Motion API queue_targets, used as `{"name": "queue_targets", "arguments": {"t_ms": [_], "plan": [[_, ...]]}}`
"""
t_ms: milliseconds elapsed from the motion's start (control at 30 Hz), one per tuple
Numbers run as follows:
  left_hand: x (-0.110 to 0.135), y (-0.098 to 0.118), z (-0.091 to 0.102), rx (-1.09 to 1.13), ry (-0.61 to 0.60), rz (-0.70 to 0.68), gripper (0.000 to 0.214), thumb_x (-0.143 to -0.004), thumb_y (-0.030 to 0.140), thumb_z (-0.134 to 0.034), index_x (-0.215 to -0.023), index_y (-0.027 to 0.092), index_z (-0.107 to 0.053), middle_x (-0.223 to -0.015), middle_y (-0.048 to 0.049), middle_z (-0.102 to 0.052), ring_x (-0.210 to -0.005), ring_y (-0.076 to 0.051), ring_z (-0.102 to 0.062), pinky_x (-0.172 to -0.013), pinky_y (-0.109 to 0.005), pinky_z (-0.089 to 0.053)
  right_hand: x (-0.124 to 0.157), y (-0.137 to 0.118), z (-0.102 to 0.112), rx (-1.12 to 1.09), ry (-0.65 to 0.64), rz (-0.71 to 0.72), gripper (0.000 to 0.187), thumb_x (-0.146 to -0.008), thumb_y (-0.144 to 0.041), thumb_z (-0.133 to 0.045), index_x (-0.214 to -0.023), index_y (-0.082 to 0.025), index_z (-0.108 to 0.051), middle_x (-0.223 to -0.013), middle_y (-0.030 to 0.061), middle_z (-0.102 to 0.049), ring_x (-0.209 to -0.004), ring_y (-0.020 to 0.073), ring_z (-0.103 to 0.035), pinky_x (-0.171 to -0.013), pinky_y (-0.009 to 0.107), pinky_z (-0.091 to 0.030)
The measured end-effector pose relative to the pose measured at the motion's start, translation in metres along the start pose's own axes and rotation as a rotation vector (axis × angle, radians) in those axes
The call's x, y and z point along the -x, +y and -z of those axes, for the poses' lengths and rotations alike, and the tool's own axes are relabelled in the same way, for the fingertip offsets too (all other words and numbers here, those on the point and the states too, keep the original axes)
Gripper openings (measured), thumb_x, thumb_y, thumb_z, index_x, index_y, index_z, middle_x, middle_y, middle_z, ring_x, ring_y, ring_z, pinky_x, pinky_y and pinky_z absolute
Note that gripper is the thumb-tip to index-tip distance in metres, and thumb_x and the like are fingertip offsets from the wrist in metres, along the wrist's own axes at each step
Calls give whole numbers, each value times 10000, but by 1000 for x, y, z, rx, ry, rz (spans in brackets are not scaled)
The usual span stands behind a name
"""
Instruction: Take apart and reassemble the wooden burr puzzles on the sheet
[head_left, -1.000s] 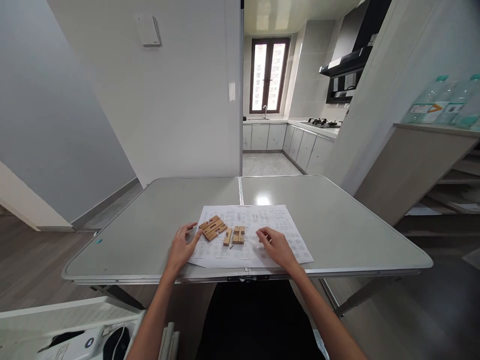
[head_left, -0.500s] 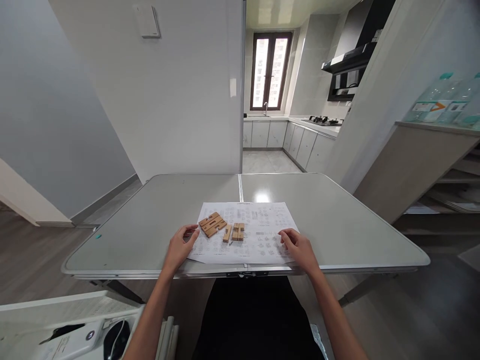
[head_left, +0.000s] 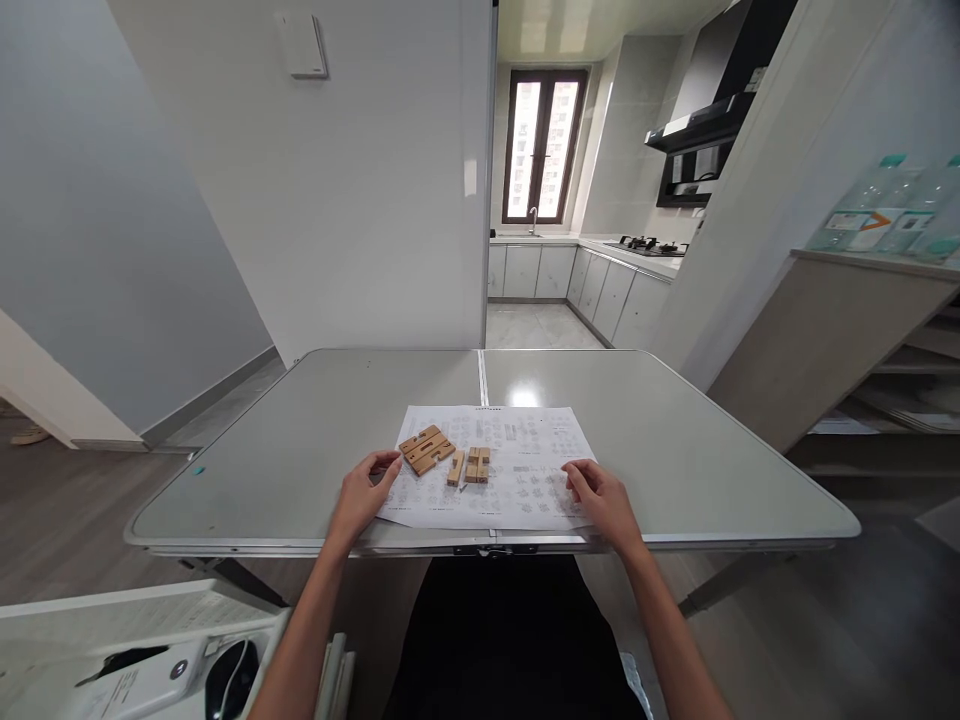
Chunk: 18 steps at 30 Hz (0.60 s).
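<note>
A person sat at a grey folding table [head_left: 300, 430], seen from a camera on the head looking down past both bare forearms. A printed sheet [head_left: 525, 445], covered in small diagrams, lay flat near the table's near edge, straddling the centre seam.

The left hand [head_left: 358, 497] rested palm down on the left edge of the sheet. Its fingers were loosely spread and slightly bent, and it held nothing. The right hand [head_left: 604, 500] rested on the sheet's lower right part, the fingers gently curled with their tips on the paper, also holding nothing.

Three groups of light wooden puzzle pieces lay on the left half of the sheet, between the hands but closer to the left one. A flat notched cluster [head_left: 426, 450] sat at an angle just beyond the left fingertips, not touching them. A single short block [head_left: 455, 467] lay to its right, and a small joined pair [head_left: 477, 464] lay just beside that. The right hand was well apart from all of them.

Beyond the table, a doorway opened onto a kitchen with a tall window [head_left: 542, 145]. Clear bottles [head_left: 881, 205] stood on a shelf at the right.
</note>
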<state>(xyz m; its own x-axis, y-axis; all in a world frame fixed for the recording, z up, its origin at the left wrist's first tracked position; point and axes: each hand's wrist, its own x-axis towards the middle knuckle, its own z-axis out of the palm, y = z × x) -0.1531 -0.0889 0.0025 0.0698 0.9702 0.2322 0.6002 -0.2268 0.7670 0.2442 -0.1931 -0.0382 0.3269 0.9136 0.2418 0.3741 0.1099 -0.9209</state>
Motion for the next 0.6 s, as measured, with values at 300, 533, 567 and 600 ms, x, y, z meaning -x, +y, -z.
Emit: {"name": "queue_targets", "arguments": {"t_ms": [300,533,567,600], "plan": [[2,4,1,-3,-1,-9,478,-878,601,-608,-1107,204,-747,-1133,-92,-796,-1027,-286,-727,-960,-397,-553,0,1,0,-7,0,-2,522,-911,-711,-576,-925,-208,-714,-705,21,-665,-592,183,-581,-613,302,-482],[2,4,1,-3,-1,-14,476,-875,602,-607,-1092,203,-749,-1118,-93,-798,-1017,-285,-727,-970,-398,-551,1,0,1,-7,1,-7,476,-927,-673,-582,-938,-214,-707,-709,8,-654,-597,178,-576,-621,303,-478],[2,4,1,-2,-1,-14,476,-872,603,-607,-1089,203,-749,-1115,-93,-799,-1019,-286,-727,-977,-399,-549,1,-1,1,-7,-1,-7,474,-928,-671,-579,-935,-214,-706,-711,8,-652,-600,179,-577,-623,302,-477],[2,4,1,-2,0,-14,478,-870,603,-607,-1088,202,-749,-1114,-94,-799,-1021,-287,-726,-982,-401,-548,1,-1,1,-7,-3,-6,473,-930,-669,-577,-933,-214,-705,-713,9,-652,-604,179,-578,-624,302,-476]]}}
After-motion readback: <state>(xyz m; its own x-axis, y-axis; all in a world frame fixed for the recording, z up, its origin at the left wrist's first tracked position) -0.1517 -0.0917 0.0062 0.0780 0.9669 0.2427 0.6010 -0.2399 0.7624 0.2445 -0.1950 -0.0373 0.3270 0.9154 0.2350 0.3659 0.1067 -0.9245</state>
